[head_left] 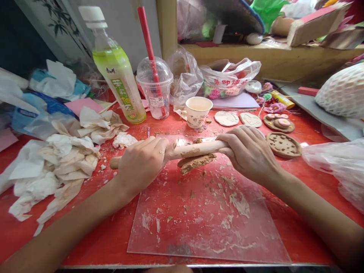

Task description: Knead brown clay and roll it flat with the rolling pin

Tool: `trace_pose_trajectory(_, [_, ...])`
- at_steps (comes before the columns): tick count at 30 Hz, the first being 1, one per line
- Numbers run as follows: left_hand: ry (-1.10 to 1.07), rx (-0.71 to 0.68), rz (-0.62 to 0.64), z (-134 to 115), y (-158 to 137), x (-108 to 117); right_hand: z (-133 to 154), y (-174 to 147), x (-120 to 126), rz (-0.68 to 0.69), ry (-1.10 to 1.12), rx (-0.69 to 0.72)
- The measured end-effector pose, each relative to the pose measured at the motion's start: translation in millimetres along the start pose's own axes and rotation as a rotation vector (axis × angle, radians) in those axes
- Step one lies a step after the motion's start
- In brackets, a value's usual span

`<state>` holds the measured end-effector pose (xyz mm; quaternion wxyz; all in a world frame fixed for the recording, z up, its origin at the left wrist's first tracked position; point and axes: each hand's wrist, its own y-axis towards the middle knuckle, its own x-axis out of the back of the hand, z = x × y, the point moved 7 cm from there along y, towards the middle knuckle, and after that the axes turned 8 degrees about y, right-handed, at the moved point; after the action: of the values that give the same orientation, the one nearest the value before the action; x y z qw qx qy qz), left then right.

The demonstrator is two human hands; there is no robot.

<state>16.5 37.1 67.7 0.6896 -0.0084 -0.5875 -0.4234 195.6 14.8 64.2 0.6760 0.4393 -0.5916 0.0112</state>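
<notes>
A wooden rolling pin (196, 149) lies across the view, with brown smears on its middle. Near its left end my left hand (145, 157) is wrapped round it. My right hand (246, 153) grips the other end, its fingers curled over the wood. Under and just in front of the pin is a rough lump of brown clay (196, 163), partly hidden by it. The clay rests on a clear sheet (204, 231) strewn with dried clay scraps and crumbs.
Crumpled tissues (54, 167) cover the left side. Behind stand a drink bottle (116, 79), a plastic cup (156, 91) with a red straw and a paper cup (198, 112). Flat clay pieces (226, 118) and a clay disc (283, 144) lie right, beside a plastic bag (338, 163).
</notes>
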Motion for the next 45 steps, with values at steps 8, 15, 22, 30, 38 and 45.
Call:
trace_pose_trajectory(8, [-0.052, -0.035, -0.023, -7.3, -4.4, -0.8, 7.0, 2.1, 7.8, -0.026, -0.017, -0.005])
trace_pose_trajectory(15, [-0.298, -0.127, -0.044, -18.9, -2.7, 0.3, 7.7, 0.2, 11.7, -0.113, -0.061, -0.038])
trace_pose_trajectory(22, [-0.365, -0.363, -0.119, -32.9, -17.2, 13.1, 1.0, -3.2, 4.5, -0.068, -0.013, -0.145])
trace_pose_trajectory(30, [-0.17, -0.571, -0.261, -46.0, -29.8, 16.2, -14.1, -7.3, -15.0, 0.137, 0.145, -0.386])
trace_pose_trajectory(38, [-0.04, -0.709, -0.249, -55.3, -37.1, 15.2, -26.7, -12.3, -25.0, 0.277, 0.422, -0.71])
trace_pose_trajectory(45, [0.091, -0.727, -0.23, -54.7, -37.6, 10.8, -40.4, -20.9, -20.8, 0.249, 0.627, -0.899])
